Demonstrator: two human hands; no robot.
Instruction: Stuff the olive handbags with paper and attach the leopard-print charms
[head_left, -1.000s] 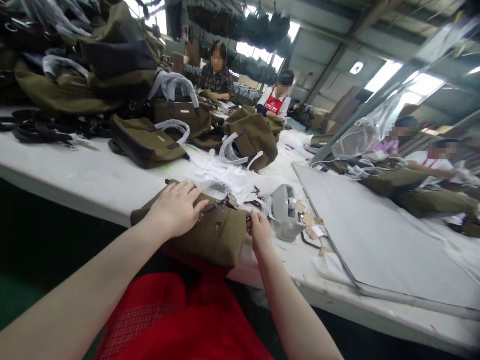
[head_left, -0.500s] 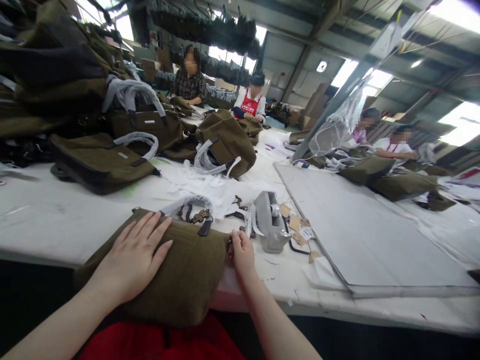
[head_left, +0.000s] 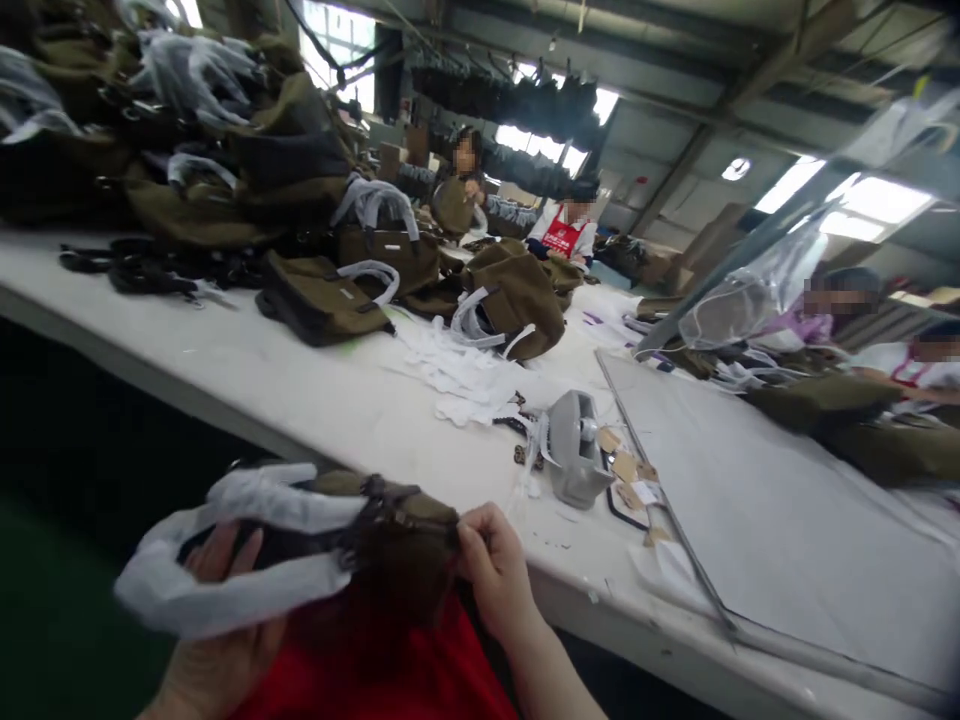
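An olive bag is at the table's front edge, against the red apron, its top and zip end turned toward me. Its two handles, wrapped in white film, stick out to the left. My right hand pinches the bag's right end corner between thumb and fingers. Behind and below the handles, my left hand lies against the bag's side with its fingers apart, partly hidden by the handles.
On the white table stand a grey tape dispenser, tan tags, white paper pieces and a large white board. Olive bags pile up at the back left. Several people work behind, one in a red apron.
The bag has tipped up from lying flat, and its wrapped handles now point left. My left hand has moved from its upper face to behind the handles. The view has turned left.
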